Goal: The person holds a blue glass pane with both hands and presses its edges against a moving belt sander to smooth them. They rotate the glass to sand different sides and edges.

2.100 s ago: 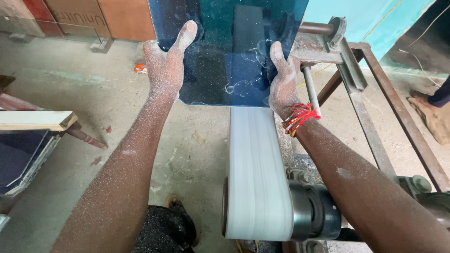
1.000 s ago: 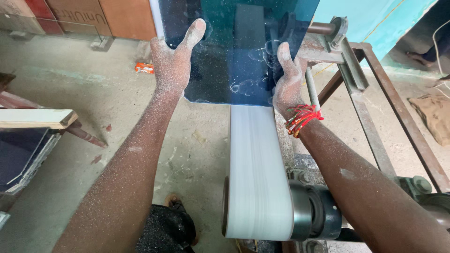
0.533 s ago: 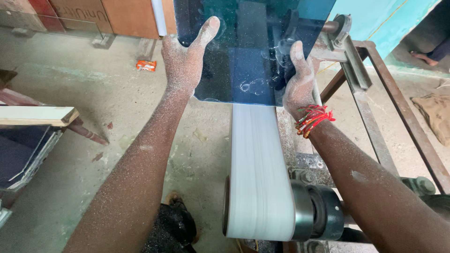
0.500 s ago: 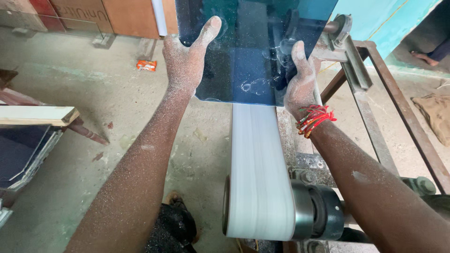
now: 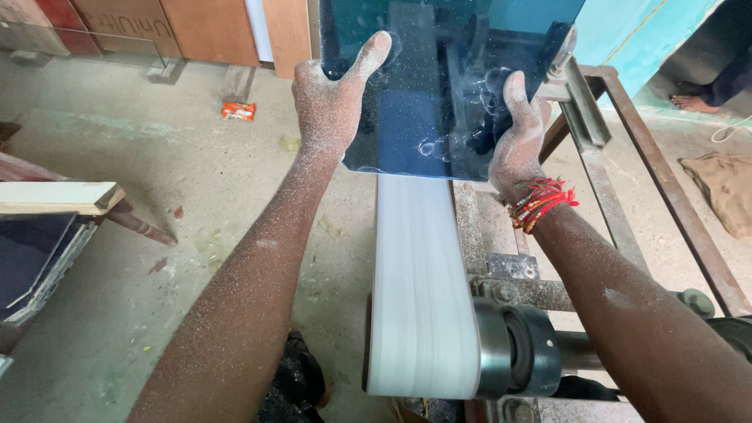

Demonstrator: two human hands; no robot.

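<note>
— What does the head camera show in the hands?

— A dark blue tinted glass pane, held upright between both palms above the near end of a white sanding belt. The left hand clamps the pane's left edge, fingers wrapped behind the glass and the thumb stretched up along its front face. The right hand presses the right edge, thumb up on the front, fingers hidden behind the pane. Both hands and forearms are dusted with white powder.

— And where does the pane sit against the belt?

— Its lower edge lies just over the far part of the belt; whether it touches, I cannot tell. The belt wraps round a grey roller at the near end, carried on a rusty metal frame.

— Anything on the wrist?

— Red thread bands on the right wrist.

— What lies around?

— A dusty concrete floor with a small orange wrapper on it, well apart from the hands. At the left edge, a pale wooden board lies over a dark panel. Wooden boards lean at the back. At top right another person's bare foot shows, and a brown sack lies beside the frame.
</note>
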